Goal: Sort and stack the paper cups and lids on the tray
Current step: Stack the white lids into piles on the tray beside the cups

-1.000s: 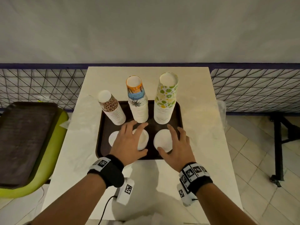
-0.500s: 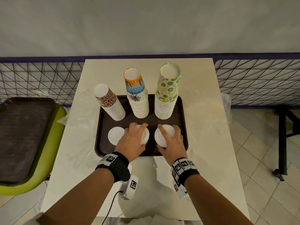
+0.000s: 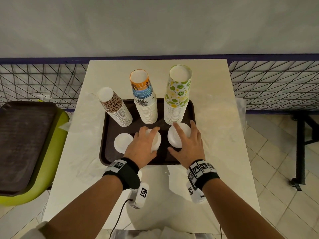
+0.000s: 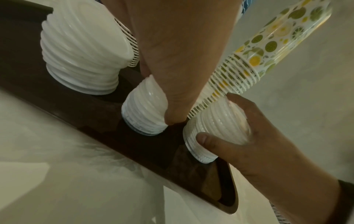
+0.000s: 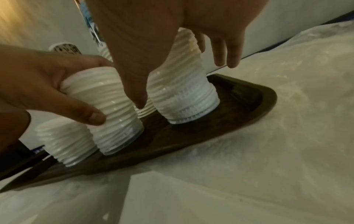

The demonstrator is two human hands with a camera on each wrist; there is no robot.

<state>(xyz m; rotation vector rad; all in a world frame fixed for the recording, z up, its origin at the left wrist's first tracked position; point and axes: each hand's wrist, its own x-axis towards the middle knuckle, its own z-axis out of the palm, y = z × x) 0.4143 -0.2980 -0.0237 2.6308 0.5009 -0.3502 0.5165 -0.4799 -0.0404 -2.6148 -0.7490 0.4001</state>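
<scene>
Mostly ribbed white lid stacks [image 3: 179,135]

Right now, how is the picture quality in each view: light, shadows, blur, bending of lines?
Head view: even light, sharp, the fence rail bows from the wide lens, arm shadows lie on the table. Left wrist view: dim, the fruit cup stack stretches slanted. Right wrist view: dim, grainy, the tray curves.

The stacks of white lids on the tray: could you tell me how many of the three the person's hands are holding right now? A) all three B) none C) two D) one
C: the left hand grips the middle lid stack and the right hand grips the right lid stack, while the left lid stack stands untouched on the tray.
</scene>
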